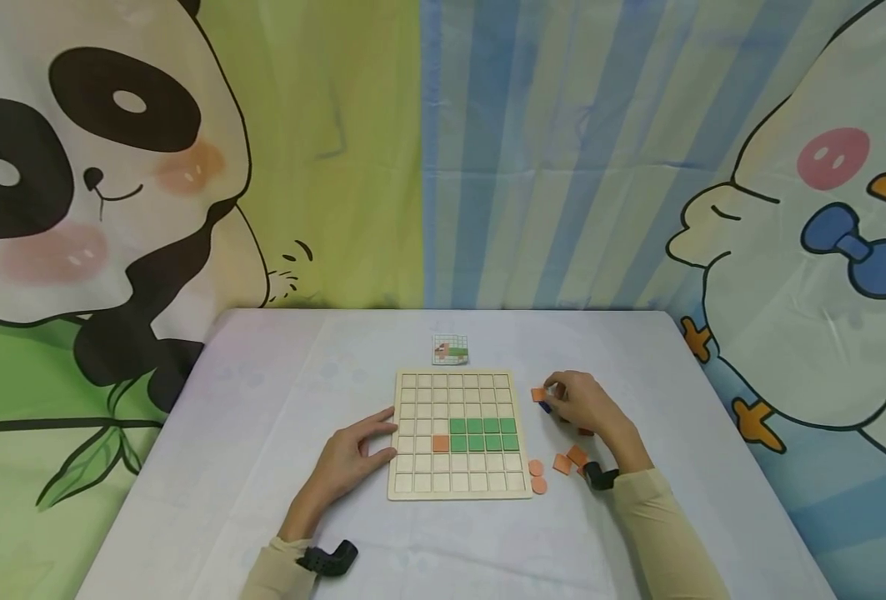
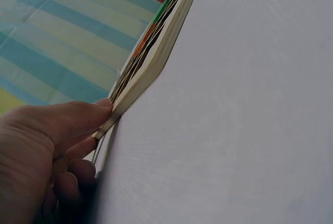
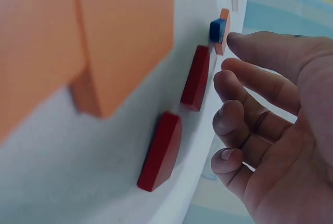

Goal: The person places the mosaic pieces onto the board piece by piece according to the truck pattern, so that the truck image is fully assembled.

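A wooden grid board (image 1: 459,492) lies on the table, with two rows of green square tiles (image 1: 485,425) and one orange square tile (image 1: 440,443) in its cells. My left hand (image 1: 348,454) touches the board's left edge with its thumb and fingertips. To the right of the board, my right hand (image 1: 583,404) reaches with loosely bent fingers to an orange piece (image 1: 538,394) and a small blue piece (image 3: 217,30). In the right wrist view its thumb and index finger are apart, with nothing seen between them. Two red pieces (image 3: 195,78) lie beneath that hand.
A small printed card (image 1: 450,350) with a coloured grid picture lies behind the board. Near the board's right front corner are two round orange pieces (image 1: 537,477) and several orange square tiles (image 1: 562,463). Cartoon curtains (image 1: 548,150) hang behind the white table (image 1: 262,375).
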The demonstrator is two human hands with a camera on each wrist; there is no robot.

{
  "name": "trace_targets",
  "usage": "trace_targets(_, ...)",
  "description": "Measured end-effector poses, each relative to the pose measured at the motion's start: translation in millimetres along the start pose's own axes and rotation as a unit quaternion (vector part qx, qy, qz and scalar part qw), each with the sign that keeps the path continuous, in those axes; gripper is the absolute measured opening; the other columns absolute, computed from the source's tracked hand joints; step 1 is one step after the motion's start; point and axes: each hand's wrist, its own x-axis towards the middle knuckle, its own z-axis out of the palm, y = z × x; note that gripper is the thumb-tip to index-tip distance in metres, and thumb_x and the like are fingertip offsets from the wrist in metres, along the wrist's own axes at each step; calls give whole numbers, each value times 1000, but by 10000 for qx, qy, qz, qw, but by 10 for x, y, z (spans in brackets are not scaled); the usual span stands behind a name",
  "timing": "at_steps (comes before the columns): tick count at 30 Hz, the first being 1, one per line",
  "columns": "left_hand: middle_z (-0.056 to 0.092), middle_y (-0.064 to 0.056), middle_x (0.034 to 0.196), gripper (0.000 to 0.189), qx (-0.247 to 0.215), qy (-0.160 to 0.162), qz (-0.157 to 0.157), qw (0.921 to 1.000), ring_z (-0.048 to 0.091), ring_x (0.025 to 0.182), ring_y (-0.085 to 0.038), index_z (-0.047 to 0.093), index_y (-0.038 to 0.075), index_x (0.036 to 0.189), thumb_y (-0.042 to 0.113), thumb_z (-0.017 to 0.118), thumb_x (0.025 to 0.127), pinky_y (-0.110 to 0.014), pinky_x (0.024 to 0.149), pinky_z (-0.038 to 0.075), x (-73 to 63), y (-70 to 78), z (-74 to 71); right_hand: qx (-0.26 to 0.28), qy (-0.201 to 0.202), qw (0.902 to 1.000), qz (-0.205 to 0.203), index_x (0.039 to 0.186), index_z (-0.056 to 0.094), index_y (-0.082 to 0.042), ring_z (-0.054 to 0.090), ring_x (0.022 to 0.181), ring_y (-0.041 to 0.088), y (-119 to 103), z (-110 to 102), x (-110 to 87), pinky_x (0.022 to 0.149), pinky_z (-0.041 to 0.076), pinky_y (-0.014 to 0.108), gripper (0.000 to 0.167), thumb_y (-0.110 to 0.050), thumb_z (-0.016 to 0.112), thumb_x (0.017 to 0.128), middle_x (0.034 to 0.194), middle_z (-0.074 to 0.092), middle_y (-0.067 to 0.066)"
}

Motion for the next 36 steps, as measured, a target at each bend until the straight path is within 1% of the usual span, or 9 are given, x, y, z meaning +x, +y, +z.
trace_targets(4, 63, 2, 154, 41, -31, 0, -18, 10000, 42, 55, -4, 78, 21, 127, 20, 88, 87, -21, 55, 39, -5, -3, -5, 62, -45, 10000, 40, 122, 74, -5, 61, 61, 11, 21, 13, 12, 60, 50, 29, 26, -18, 74, 100, 89, 69, 5)
trace_targets(9, 63, 2, 154, 41, -40, -6, -40, 10000, 42, 56, -4, 77, 21, 127, 21, 88, 88, -21, 55, 39, -3, -6, -3, 35, -98, 9998, -153, 123, 73, -5, 59, 62, 11, 32, 26, 34, 62, 49, 30, 28, -23, 73, 101, 87, 70, 4)
trace_targets(13, 63, 2, 154, 40, -50, -3, -61, 10000, 43, 55, -5, 77, 22, 127, 21, 88, 88, -21, 54, 39, 1, 0, -4, -18, -110, 9996, -266, 123, 73, -4, 59, 61, 10, 1, 21, 48, 62, 48, 30, 30, -26, 72, 102, 86, 70, 4)
trace_targets(19, 63, 2, 155, 40, -46, 8, -45, 10000, 43, 55, -5, 78, 22, 127, 21, 88, 88, -22, 54, 38, 3, -9, 1, -56, -4, 9996, -288, 116, 73, -3, 56, 63, 12, -52, 34, 75, 62, 48, 30, 29, -27, 74, 101, 85, 68, 4)
trace_targets(23, 63, 2, 154, 41, -46, 8, -41, 10000, 42, 55, -4, 78, 21, 127, 21, 88, 88, -21, 54, 38, -1, -4, -3, -54, -3, 9996, -285, 115, 74, -3, 56, 62, 13, -90, 57, 116, 61, 48, 29, 27, -26, 74, 101, 85, 68, 4)
trace_targets(26, 63, 2, 154, 41, -50, 29, -45, 10000, 42, 55, -4, 78, 20, 127, 21, 88, 87, -21, 55, 38, -5, 3, -11, -79, -32, 9995, -295, 115, 74, -4, 57, 66, 14, -125, 70, 144, 63, 48, 30, 26, -25, 73, 101, 86, 68, 4)
trace_targets(31, 64, 0, 153, 41, 13, 73, 65, 10000, 41, 56, -3, 77, 19, 127, 22, 88, 88, -21, 56, 39, 0, -2, -6, -145, -15, 9993, -346, 114, 75, -5, 57, 77, 16, -169, 73, 160, 71, 49, 32, 26, -26, 74, 100, 90, 69, 5)
trace_targets(36, 64, 1, 153, 41, 74, 56, 138, 9999, 41, 57, -2, 77, 18, 128, 23, 88, 88, -20, 57, 39, -1, -4, 1, -106, -83, 9995, -297, 118, 75, -5, 56, 74, 16, -158, 43, 112, 66, 48, 32, 29, -28, 73, 101, 89, 68, 4)
